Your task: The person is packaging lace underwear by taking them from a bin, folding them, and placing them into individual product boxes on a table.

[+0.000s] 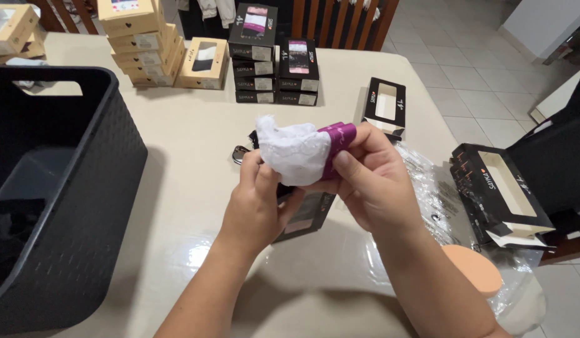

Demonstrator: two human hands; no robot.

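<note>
Far left of frame: black basket [83, 188], deep, patterned wall, standing on the pale surface [190, 169]. Upper left: stack of tan boxes [146, 47]. Top centre: stacked black window boxes [274, 59].

Centre: left hand [255, 200], fingers curled, pinching the lower edge of a white lace garment [296, 153]. Garment held up off the surface, bunched, with a folded purple piece [339, 141] pressed against its right side. Beneath the hands, a black box [309, 216] lies flat, partly hidden.

Right hand [371, 181]: thumb and fingertips clamped on the purple piece and lace together.

Right of frame: empty open black boxes [499, 188], crinkled clear plastic [437, 200].

Risk, as judged: the lace could snag or stretch under opposing pulls; a loosened pinch could let the bundle unfold and drop.
</note>
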